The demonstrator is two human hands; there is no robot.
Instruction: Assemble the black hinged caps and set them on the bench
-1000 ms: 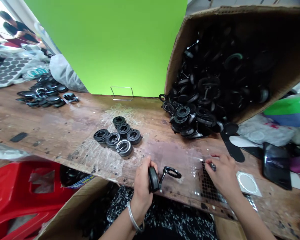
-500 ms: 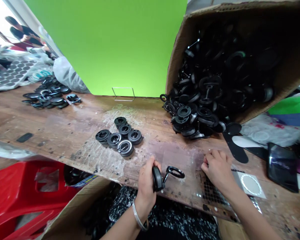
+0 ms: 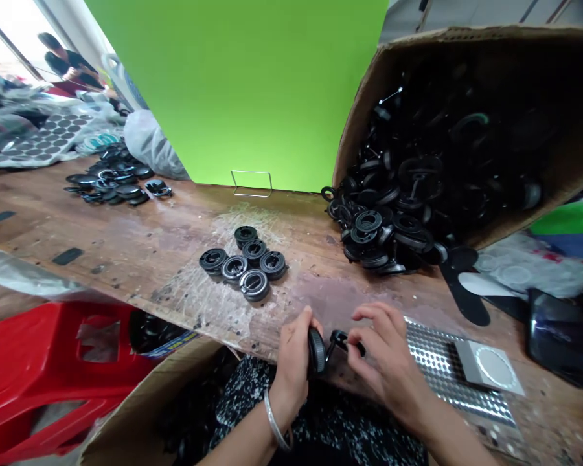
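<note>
My left hand (image 3: 294, 359) grips a black ring stand (image 3: 317, 353) by its thick ribbed round base, above the front edge of the table. From the base a short arm leads right to a smaller ring, partly hidden by my right fingers. My right hand (image 3: 383, 349) is at that ring, thumb and index finger pinched together and the other fingers curled apart. Whatever small thing may be between those fingertips is hidden. Beyond my left hand, several black round stands (image 3: 253, 285) lie folded flat in a cluster on the wooden table (image 3: 140, 239).
A cardboard box (image 3: 357, 110) on its side spills black stands (image 3: 369, 239) at the right. Right of my hand lie a shiny dotted sheet (image 3: 434, 353), a white card (image 3: 490, 369) and a black phone-like slab (image 3: 558, 336). A green panel (image 3: 243, 90) stands behind; a red stool (image 3: 24, 362) is lower left.
My right hand has moved left from the dotted sheet to the ring of the stand. My left hand keeps its grip on the base. The view has shifted slightly.
</note>
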